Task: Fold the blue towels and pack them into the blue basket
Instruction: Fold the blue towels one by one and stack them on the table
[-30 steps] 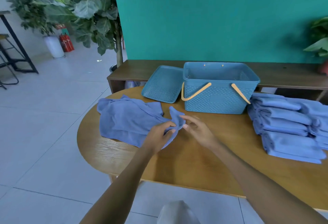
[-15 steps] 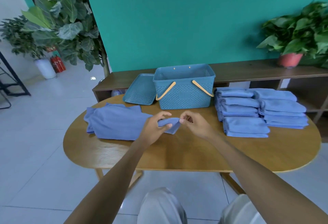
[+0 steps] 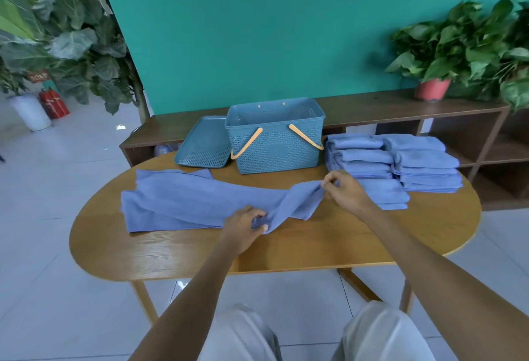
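Nearby, lid (image 3: 204,145) beside basket (image 3: 276,143)

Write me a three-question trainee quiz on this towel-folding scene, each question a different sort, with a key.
1. True or false: the blue basket already has its lid fitted on top.
2. Multiple choice: where do the folded towels lie? A) inside the basket B) on the table to the right of the basket C) on the floor
3. Short answer: what are the left hand and the right hand each holding?

Key
1. False: the lid leans beside the basket on its left, and the basket stands open.
2. B
3. Both pinch the same unfolded towel, which is stretched between them over the table.
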